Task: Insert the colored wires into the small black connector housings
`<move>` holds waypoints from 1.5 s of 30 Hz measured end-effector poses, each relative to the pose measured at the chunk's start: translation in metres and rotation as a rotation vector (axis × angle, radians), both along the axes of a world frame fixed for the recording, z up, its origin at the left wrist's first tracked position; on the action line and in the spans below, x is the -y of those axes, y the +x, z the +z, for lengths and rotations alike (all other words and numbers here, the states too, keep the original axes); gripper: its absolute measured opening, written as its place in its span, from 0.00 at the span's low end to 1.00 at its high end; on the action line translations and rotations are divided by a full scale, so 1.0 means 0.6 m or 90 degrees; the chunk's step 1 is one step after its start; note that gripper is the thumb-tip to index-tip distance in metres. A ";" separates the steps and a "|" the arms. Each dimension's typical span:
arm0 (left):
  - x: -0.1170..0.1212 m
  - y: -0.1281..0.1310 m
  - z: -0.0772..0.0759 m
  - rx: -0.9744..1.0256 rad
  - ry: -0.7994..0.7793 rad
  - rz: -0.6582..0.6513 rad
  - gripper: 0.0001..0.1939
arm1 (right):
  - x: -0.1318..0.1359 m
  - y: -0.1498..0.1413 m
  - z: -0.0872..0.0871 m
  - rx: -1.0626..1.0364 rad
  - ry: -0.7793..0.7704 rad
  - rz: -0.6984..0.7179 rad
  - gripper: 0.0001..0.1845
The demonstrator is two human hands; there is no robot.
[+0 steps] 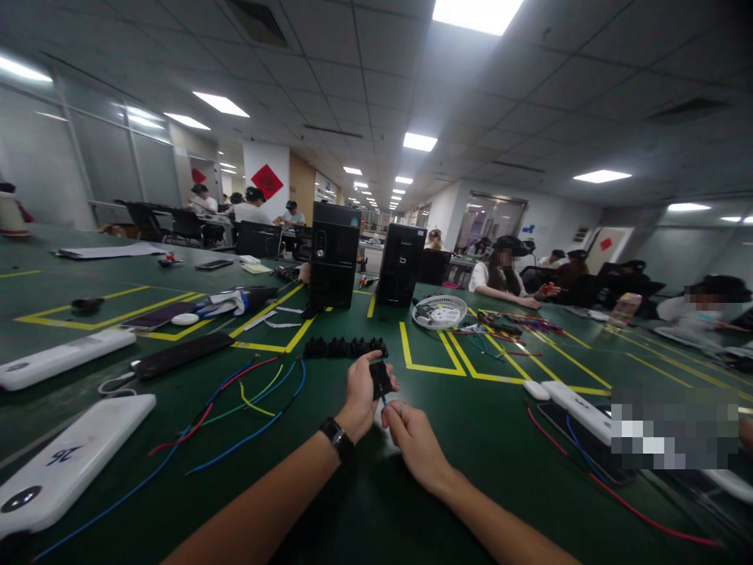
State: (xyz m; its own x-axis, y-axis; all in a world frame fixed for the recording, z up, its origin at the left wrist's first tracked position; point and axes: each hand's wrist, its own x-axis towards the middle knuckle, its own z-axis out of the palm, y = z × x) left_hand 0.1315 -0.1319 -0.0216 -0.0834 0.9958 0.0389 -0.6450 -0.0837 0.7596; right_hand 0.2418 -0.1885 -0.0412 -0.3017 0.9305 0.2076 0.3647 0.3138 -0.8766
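Observation:
My left hand (360, 396), with a dark watch on its wrist, is closed around a small black block (381, 381) that looks like an electrical part. My right hand (409, 431) is just below it, thumb and fingers pinched on a thin blue piece (384, 400), probably a wire, whose tip meets the lower end of the block. Most of that blue piece is hidden by the fingers. Beyond the hands, a row of similar black parts (346, 348) lies on the green table (282, 510). Loose blue (247, 442), yellow, green and red wires are spread to the left.
Two black computer-like cases (334, 255) stand ahead. A white round basket-like part (439, 312) and a wire bundle (518, 323) lie right of them. White power-bank-like devices (82, 455) rest at left. A co-worker (500, 275) sits across at right.

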 end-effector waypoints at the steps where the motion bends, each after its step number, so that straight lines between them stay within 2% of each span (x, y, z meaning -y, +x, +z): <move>1: 0.000 0.002 0.001 0.021 -0.020 0.002 0.15 | -0.002 -0.004 -0.002 0.011 0.011 0.003 0.18; 3: -0.002 0.004 0.002 0.037 -0.034 0.016 0.16 | -0.006 -0.010 -0.004 0.022 0.029 0.004 0.18; 6: -0.006 0.001 -0.002 0.000 -0.004 0.049 0.16 | -0.005 -0.012 0.000 0.015 0.039 0.002 0.18; 11: -0.008 -0.013 -0.002 -0.183 0.162 0.115 0.14 | 0.009 -0.004 0.014 -0.035 -0.009 -0.036 0.18; 13: -0.007 -0.012 0.000 -0.208 0.193 0.123 0.14 | 0.013 -0.002 0.017 -0.041 -0.006 -0.051 0.18; 15: -0.007 -0.005 -0.002 -0.188 0.177 0.118 0.13 | 0.016 -0.003 0.017 -0.027 0.016 -0.055 0.19; 19: -0.010 0.013 -0.011 -0.087 0.073 0.105 0.14 | 0.019 -0.015 0.014 0.027 0.070 -0.058 0.18; 23: -0.008 0.013 -0.008 -0.058 0.040 0.087 0.13 | 0.015 -0.013 0.014 0.070 0.110 -0.058 0.17; 27: 0.004 0.001 0.008 0.010 -0.040 -0.030 0.17 | 0.005 0.011 0.020 0.083 0.130 -0.043 0.17; 29: 0.008 0.000 0.011 0.012 -0.059 -0.060 0.18 | 0.004 0.019 0.021 0.082 0.132 -0.038 0.18; 31: 0.007 0.004 0.008 -0.002 -0.044 -0.023 0.18 | 0.005 0.016 0.019 0.076 0.121 -0.046 0.18; 35: -0.006 0.015 -0.007 -0.047 0.042 0.141 0.15 | 0.012 -0.011 0.009 0.057 0.087 -0.091 0.17; 37: -0.013 0.014 -0.014 -0.068 0.074 0.173 0.14 | 0.013 -0.020 0.007 0.049 0.080 -0.099 0.17; 45: -0.012 0.002 -0.014 -0.089 0.154 0.068 0.15 | 0.015 0.004 0.025 -0.041 0.036 -0.066 0.19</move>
